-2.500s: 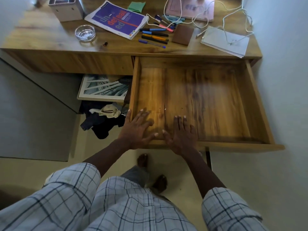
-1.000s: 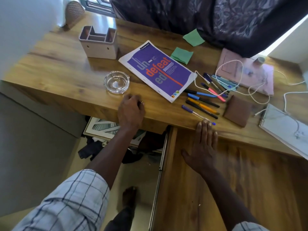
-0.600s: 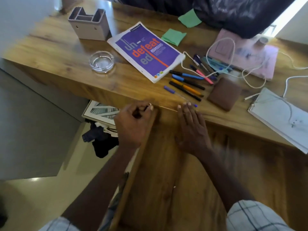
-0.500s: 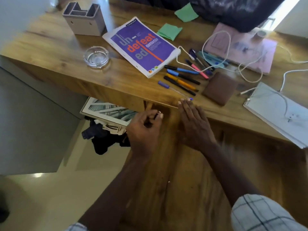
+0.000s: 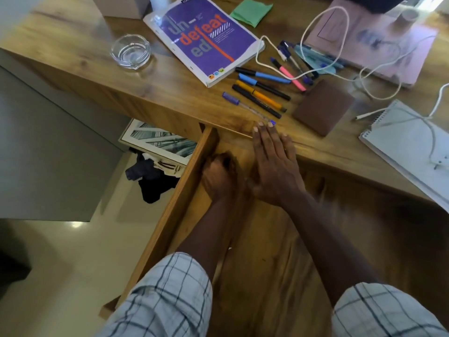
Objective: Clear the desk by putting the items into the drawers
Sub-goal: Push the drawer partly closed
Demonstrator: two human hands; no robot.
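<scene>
The open wooden drawer [image 5: 174, 211] runs under my arms. My left hand [image 5: 218, 176] is low in its back left corner, fingers curled and blurred; what it holds is hidden. My right hand [image 5: 274, 170] lies flat with fingers straight, fingertips at the desk's [image 5: 73, 40] front edge beside the tip of a purple pen [image 5: 231, 97]. Several more pens [image 5: 261, 91] lie just beyond. A purple book [image 5: 209, 37], a glass ashtray [image 5: 130, 51], a brown wallet [image 5: 323, 107] and a spiral notepad [image 5: 408, 147] sit on the desk.
A white cable [image 5: 308, 32] loops over a pink notebook [image 5: 379, 42] and the notepad. Green sticky notes [image 5: 251, 10] and a grey organiser [image 5: 121, 6] are at the back. Under the desk lie a framed picture [image 5: 158, 142] and dark clothes [image 5: 153, 181].
My left hand took a small dark object from beside the ashtray and carried it down into the drawer's back left corner. My right hand stayed at the desk edge by the purple pen.
</scene>
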